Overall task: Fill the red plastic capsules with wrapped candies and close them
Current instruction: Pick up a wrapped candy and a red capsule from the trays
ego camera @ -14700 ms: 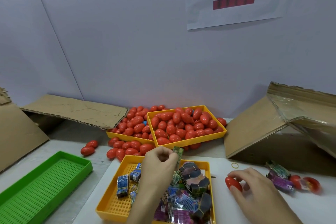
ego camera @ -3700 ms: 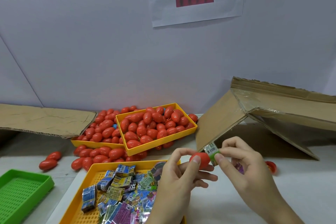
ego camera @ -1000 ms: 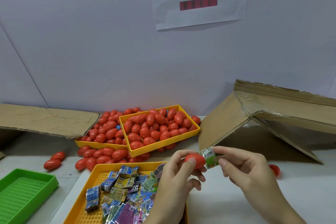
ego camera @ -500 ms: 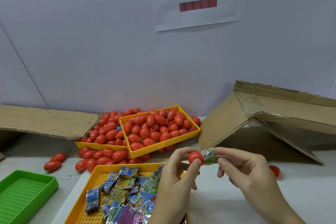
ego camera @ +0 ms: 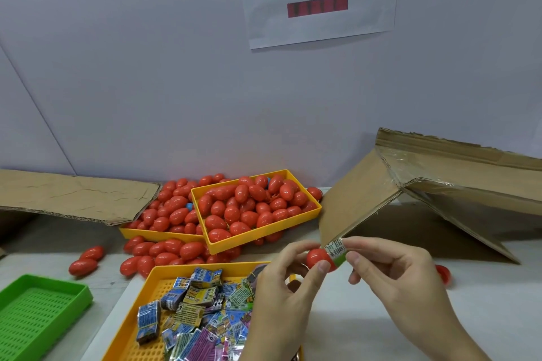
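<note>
The left hand (ego camera: 281, 287) pinches a red capsule half (ego camera: 318, 258); the right hand (ego camera: 393, 275) pinches a wrapped candy (ego camera: 336, 250) at its mouth. Push the candy fully in before capping, I'd judge.

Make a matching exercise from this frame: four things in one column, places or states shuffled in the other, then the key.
Things
1. red capsule half
2. green-wrapped candy
3. green tray
4. near yellow tray

Places or states
A. holds a heap of wrapped candies
B. pinched in the left hand
C. sits at the left edge, nothing showing in it
D. pinched in the right hand, its end at the capsule's mouth

Pairs: 1-B, 2-D, 3-C, 4-A
</note>
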Demonstrator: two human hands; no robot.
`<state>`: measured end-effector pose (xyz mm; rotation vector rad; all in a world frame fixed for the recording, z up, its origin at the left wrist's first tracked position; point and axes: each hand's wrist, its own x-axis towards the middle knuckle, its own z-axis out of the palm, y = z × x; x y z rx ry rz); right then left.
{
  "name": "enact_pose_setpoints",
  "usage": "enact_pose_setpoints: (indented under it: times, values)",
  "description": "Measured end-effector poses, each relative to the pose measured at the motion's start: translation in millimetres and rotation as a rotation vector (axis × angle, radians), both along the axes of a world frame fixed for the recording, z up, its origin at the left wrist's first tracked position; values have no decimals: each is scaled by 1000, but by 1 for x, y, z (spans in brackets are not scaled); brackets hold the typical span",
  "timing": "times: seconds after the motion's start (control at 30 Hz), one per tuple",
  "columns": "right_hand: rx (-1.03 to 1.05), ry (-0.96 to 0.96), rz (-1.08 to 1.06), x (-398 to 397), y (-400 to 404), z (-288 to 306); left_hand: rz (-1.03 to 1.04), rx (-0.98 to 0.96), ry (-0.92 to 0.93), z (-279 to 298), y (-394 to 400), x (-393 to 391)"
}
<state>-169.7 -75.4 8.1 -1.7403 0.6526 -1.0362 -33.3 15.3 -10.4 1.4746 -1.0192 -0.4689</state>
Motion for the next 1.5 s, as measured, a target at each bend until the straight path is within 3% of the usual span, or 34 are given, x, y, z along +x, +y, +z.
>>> enact_pose_setpoints:
  times: [0.57, 1.5]
  values:
    - [7, 43, -15, 0, -1, -3, 9, 1, -88, 3, 2, 0]
    - [53, -40, 37, -1, 0, 1, -9, -3, -103, 2, 3, 3]
